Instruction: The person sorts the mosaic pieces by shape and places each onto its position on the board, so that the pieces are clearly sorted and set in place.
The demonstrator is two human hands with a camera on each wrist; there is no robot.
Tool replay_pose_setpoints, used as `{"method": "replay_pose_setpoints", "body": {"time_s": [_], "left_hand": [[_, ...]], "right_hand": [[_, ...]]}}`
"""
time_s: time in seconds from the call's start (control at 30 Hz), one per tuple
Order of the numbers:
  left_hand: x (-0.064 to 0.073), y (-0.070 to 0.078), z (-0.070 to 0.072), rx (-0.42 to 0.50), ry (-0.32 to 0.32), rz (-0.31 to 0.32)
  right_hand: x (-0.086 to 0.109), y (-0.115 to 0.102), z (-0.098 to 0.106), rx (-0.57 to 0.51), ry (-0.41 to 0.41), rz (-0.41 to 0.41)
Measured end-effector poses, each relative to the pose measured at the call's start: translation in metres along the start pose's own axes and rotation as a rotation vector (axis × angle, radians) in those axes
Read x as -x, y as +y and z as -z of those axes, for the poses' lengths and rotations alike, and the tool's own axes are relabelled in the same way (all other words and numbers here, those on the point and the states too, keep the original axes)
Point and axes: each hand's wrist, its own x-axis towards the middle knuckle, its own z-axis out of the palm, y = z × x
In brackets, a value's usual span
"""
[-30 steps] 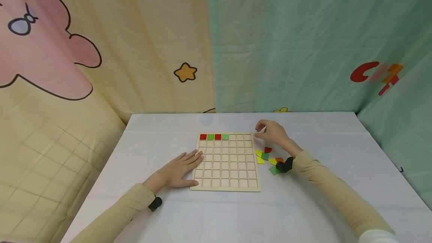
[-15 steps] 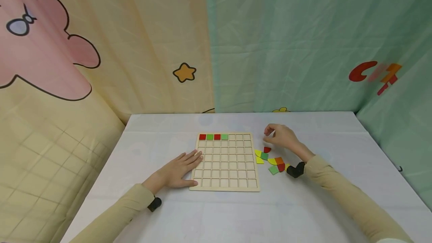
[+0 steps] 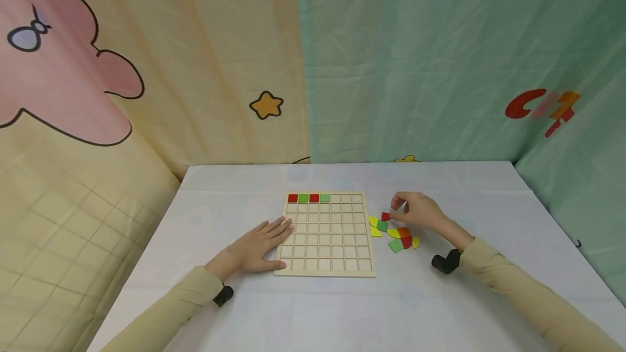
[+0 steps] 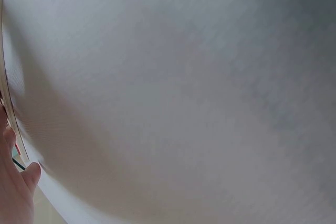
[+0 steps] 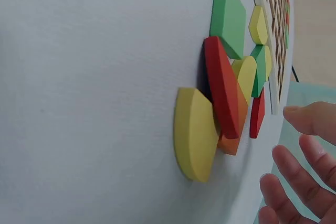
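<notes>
My left hand (image 3: 259, 246) lies flat with spread fingers over the left edge of a pale wooden grid board (image 3: 325, 273). The board's top row carries a red tile (image 3: 293, 198), a green tile (image 3: 304, 198), another red tile (image 3: 314, 198) and a light green tile (image 3: 325, 198). To the right of the board hovers my right hand (image 3: 421, 211), loosely bent and holding nothing. Its fingertips are close by a red piece (image 3: 386, 216). In the right wrist view, thumb and fingers (image 5: 302, 179) are parted beyond a red quarter-round piece (image 5: 223, 87) and a yellow one (image 5: 195, 135).
Beside the board lie several loose pieces: a green square (image 3: 395, 245), an orange piece (image 3: 404, 232), yellow pieces (image 3: 375, 232) and a darker green one (image 3: 382, 226). A white cloth covers the table (image 3: 313, 314). Printed curtains (image 3: 415, 69) stand behind it.
My right hand has drawn away from the board's top right corner, to the right and nearer, down toward the loose pieces. The left hand stays on the board.
</notes>
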Motion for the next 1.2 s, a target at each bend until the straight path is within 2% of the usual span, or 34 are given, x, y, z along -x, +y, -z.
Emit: {"method": "replay_pose_setpoints", "body": {"time_s": [0.17,0.8,1.2], "left_hand": [[0.000,0.001,0.001,-0.003,0.008,-0.004],[0.000,0.000,0.000,-0.010,0.014,-0.014],[0.001,0.001,0.001,-0.008,0.004,-0.001]], "right_hand": [[0.008,0.004,-0.001,-0.004,-0.009,0.010],[0.034,0.006,-0.005,-0.026,-0.066,0.146],[0.041,0.009,-0.011,-0.001,-0.074,0.220]]}}
